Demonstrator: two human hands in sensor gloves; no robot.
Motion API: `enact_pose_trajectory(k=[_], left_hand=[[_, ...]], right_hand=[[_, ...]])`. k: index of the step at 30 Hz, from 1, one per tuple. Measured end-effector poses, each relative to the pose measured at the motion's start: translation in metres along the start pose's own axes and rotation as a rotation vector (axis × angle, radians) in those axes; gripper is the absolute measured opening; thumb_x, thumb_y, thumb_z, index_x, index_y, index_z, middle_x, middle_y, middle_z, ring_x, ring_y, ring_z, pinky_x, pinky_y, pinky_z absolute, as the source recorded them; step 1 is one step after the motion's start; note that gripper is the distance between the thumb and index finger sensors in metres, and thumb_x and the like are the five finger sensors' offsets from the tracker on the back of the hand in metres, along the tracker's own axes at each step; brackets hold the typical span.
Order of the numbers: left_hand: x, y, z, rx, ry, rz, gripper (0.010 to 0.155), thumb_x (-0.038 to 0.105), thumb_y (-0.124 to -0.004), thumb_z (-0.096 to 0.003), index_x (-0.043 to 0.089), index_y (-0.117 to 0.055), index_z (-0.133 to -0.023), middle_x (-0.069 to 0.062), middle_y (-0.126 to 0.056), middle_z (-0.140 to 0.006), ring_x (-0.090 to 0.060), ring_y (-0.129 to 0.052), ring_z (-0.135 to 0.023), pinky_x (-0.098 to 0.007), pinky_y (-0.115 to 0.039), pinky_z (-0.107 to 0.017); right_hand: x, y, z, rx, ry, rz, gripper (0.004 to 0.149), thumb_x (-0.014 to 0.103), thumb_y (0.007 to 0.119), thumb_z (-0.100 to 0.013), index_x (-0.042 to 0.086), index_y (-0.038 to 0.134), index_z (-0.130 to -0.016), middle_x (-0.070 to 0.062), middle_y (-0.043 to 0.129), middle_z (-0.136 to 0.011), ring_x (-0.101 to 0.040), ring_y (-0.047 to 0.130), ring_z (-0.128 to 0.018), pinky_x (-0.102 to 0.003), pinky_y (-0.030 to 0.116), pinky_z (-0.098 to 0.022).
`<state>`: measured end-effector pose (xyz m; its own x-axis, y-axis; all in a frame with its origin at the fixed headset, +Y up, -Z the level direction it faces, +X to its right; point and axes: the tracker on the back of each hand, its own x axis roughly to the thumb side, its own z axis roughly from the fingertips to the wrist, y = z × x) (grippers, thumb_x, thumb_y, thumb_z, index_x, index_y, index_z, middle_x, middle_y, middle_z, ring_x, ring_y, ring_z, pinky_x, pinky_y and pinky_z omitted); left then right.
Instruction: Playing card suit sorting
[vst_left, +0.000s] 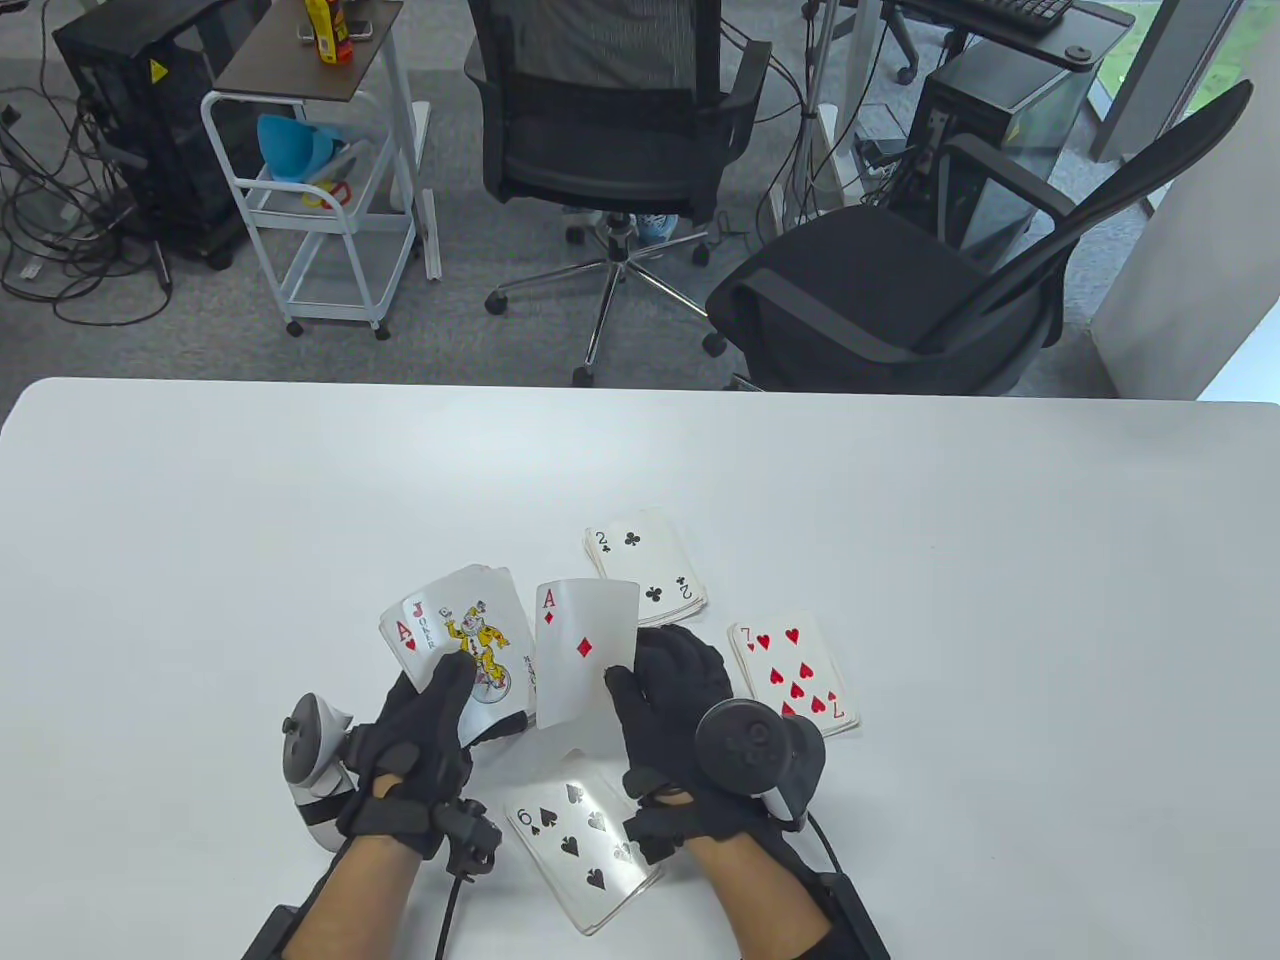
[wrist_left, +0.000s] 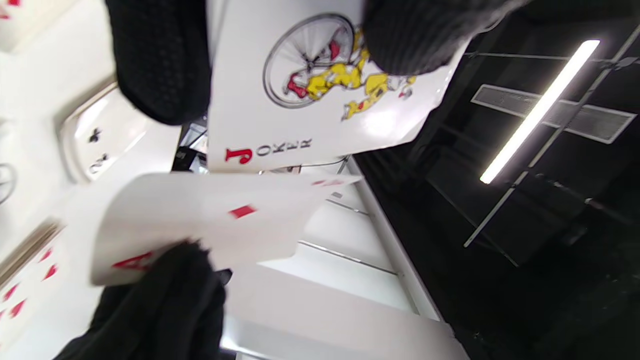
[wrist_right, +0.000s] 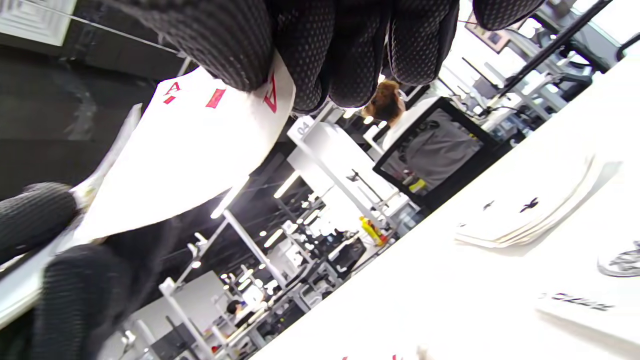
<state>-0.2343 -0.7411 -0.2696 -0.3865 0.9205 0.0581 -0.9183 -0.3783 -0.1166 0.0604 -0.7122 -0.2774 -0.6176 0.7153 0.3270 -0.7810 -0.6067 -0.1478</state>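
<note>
midway: clubs pile (vst_left: 647, 566), hearts pile (vst_left: 795, 675), spades pile (vst_left: 585, 850) started, right hand (vst_left: 672, 700) pinching ace of diamonds (vst_left: 585, 655), left hand (vst_left: 425, 735) gripping remaining deck (vst_left: 462, 640).

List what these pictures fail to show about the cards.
- Held deck, table view: only the joker and an ace's corner show; the rest lie beneath.
- Clubs pile, hearts pile, spades pile: only top cards readable.
- Spades pile: right hand covers its near corner.
- Ace of diamonds, left wrist view: blurred.
</note>
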Motion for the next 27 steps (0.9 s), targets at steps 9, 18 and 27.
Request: enact_pose_trajectory(k=[9, 18, 27], left_hand=[[0.014, 0.008, -0.002, 0.022, -0.052, -0.009, 0.05, 0.051, -0.077, -0.0583, 0.027, -0.069, -0.102, 0.002, -0.087, -0.096, -0.027, -0.097, -0.08, -0.04, -0.092, -0.051], [0.02, 0.012, -0.002, 0.042, -0.087, 0.046, 0.051, 0.051, -0.076, -0.0583, 0.025, -0.069, -0.102, 0.002, -0.088, -0.095, -0.027, -0.098, -0.079, -0.04, -0.093, -0.05], [0.024, 0.023, -0.001, 0.089, -0.106, 0.072, 0.051, 0.051, -0.076, -0.0583, 0.025, -0.068, -0.102, 0.002, -0.088, -0.095, -0.027, -0.098, -0.079, -0.04, -0.093, -0.051]], right_hand=[[0.0, 0.025, -0.02, 0.298, 0.119, 0.178, 0.038, 0.033, 0.083, -0.057, 0.008, 0.084, -0.085, -0.023, 0.056, -0.108, -0.055, 0.036, -0.103, -0.076, 0.029, -0.067], [0.034, 0.077, -0.067, 0.51, 0.145, 0.312, 0.038, 0.033, 0.087, -0.056, 0.007, 0.086, -0.084, -0.024, 0.055, -0.109, -0.055, 0.031, -0.104, -0.076, 0.027, -0.066], [0.038, 0.142, -0.077, 0.522, 0.101, 0.726, 0.042, 0.038, 0.09, -0.054, 0.008, 0.081, -0.082, -0.023, 0.055, -0.109, -0.054, 0.031, -0.103, -0.076, 0.026, -0.066]])
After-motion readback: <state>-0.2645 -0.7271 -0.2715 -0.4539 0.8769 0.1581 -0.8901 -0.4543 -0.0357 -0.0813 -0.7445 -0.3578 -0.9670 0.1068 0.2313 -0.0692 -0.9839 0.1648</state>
